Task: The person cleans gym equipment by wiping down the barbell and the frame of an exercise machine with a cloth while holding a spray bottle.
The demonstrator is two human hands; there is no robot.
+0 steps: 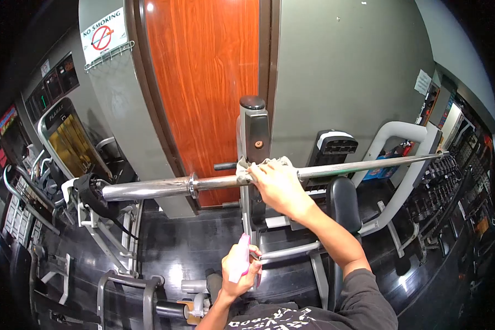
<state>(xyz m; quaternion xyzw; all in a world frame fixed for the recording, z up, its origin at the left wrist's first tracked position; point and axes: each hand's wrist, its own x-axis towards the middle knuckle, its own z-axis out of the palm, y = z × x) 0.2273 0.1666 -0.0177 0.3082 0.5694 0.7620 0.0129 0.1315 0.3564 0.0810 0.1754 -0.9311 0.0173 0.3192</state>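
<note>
Gripping a pale, crumpled fabric cloth [243, 175], the bare right hand [275, 186] sits on a long, silver, round metal bar [341, 169] at mid-frame. Bar's long axis runs across the frame: thick end [146, 190] at centre left, thinner stretch slanting slightly up toward the right edge. From the right grip, bar lies directly under the cloth, extending both ways; forearm comes up from lower right, at a steep angle to the axis. Right hand is the nearer one. Left hand [229, 283] is below the bar, lower centre, well apart from it, closed round a pink-and-white, bottle-like object [238, 263], shape partly hidden. Dark, silver-edged upright post [257, 137] stands by the cloth, upper centre; can't tell if the bar rests on it.
</note>
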